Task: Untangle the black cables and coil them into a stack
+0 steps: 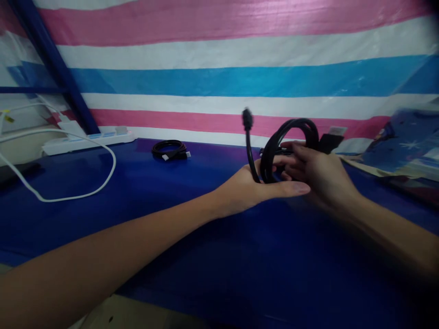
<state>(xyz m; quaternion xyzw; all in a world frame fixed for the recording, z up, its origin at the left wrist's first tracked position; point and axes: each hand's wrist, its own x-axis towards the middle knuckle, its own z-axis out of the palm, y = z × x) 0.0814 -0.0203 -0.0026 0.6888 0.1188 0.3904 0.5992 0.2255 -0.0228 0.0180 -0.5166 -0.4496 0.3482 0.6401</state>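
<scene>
Held above the blue table, a black cable (269, 153) is wound into loops. My left hand (255, 187) is closed around the left side of the loops, its thumb stretched to the right across them. One cable end with a black plug (247, 119) sticks up from that hand. At the right side of the coil, my right hand (313, 169) has its fingers bent around the cable. A black connector with a pale tip (331, 140) juts out beyond the right hand. Some of the coil is hidden behind the fingers.
A second coiled black cable (168, 150) with pale connector ends lies on the blue table (154, 183). At the left, a white power strip (91, 141) and a looping white cord (111, 171) rest there. Behind hangs a striped sheet (206, 82). A blue patterned package (404, 141) stands right.
</scene>
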